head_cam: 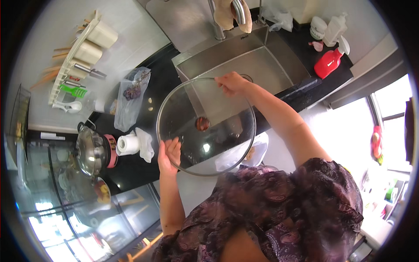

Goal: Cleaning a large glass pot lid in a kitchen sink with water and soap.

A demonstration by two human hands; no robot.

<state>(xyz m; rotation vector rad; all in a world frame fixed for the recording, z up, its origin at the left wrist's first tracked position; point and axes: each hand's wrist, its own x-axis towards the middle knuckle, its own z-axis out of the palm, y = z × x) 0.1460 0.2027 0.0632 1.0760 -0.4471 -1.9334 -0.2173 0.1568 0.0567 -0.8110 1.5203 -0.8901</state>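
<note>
A large round glass pot lid (222,131) with a metal rim and a reddish-brown knob (202,123) is held over the black counter and the near left part of the stainless steel sink (242,65). My left hand (170,155) grips its rim at the lower left, the fingers seen at the glass. At the top of the rim, my right hand (231,83) pinches the edge above the sink. Through the glass, the sink's corner and the dark counter show. Drops or small spots are visible on or behind the glass.
Left on the counter are a lidded metal pot (91,150), a paper roll (127,144) and grapes (132,93) in a plastic bag. The faucet (239,13) rises behind the sink. A red pump bottle (328,64) stands right. A plastic bag (262,147) hangs by the counter's front.
</note>
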